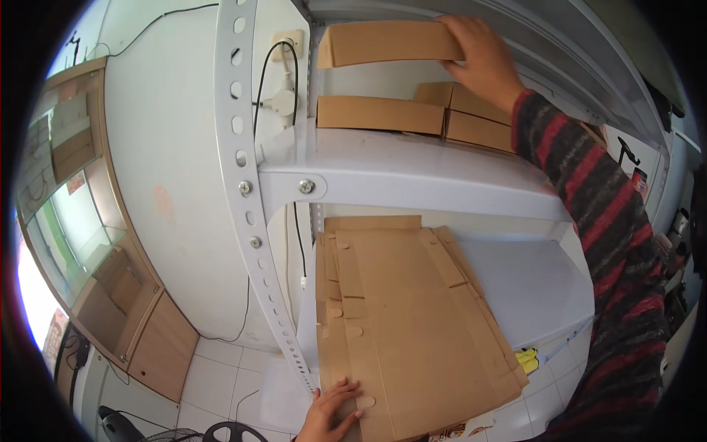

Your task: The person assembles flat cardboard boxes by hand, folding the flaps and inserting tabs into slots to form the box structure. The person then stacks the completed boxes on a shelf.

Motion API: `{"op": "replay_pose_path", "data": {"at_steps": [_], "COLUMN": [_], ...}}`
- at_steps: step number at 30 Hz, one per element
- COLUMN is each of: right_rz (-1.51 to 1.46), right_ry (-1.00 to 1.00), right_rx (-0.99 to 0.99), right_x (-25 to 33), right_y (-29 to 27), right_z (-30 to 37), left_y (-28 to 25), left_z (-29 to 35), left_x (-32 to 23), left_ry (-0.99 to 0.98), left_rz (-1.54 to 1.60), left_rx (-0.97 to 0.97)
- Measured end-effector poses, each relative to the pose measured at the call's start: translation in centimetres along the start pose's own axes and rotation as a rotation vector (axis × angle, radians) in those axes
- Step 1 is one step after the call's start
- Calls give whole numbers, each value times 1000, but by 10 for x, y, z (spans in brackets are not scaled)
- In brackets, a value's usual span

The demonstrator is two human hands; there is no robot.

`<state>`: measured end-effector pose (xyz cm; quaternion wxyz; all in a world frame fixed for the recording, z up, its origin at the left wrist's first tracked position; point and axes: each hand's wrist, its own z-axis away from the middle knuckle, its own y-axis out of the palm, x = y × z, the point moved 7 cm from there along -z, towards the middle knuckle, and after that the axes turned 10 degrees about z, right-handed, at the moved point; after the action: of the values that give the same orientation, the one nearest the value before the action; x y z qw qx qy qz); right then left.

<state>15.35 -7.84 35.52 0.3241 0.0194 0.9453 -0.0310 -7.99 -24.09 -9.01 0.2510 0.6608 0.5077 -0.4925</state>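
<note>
My right hand (482,62) grips the right end of a long, shallow brown cardboard box (394,43), thumb below and fingers over the top. The box is raised above the upper shelf, with a gap between it and another brown box (379,113) standing there. To the right of that box are smaller brown boxes (479,127), partly behind my wrist. Lower down, my left hand (333,412) lies with its fingers outstretched on the near left edge of a stack of flattened cardboard boxes (412,317). This stack rests on the lower shelf and reaches toward me past its front.
A perforated white metal post (241,125) bounds the shelf on the left. Behind it, a plug and black cable hang from a wall socket (287,46). The upper shelf's front edge (420,190) runs between my hands. A fan (155,435) and a wooden cabinet (158,346) stand at left.
</note>
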Motion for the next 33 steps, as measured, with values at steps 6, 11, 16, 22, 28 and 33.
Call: {"op": "replay_pose_path", "data": {"at_steps": [6, 11, 16, 22, 28, 33], "right_rz": [68, -2, -17, -36, -47, -35], "right_ry": [-107, -15, -7, -67, -69, -75], "right_rx": [66, 364, 576, 680, 674, 472], "right_x": [26, 33, 28, 23, 25, 23], "right_y": [30, 47, 62, 67, 67, 63], "right_z": [10, 14, 24, 22, 31, 19], "left_y": [1, -1, 1, -1, 0, -1], "left_z": [-3, -2, -4, -2, -2, -2], "left_x": [7, 8, 9, 14, 16, 15], "left_ry": [-25, -50, -119, -178, -193, -171], "left_rz": [108, 150, 246, 291, 296, 263], "left_rx": [-16, -52, -91, -114, -106, -93]}}
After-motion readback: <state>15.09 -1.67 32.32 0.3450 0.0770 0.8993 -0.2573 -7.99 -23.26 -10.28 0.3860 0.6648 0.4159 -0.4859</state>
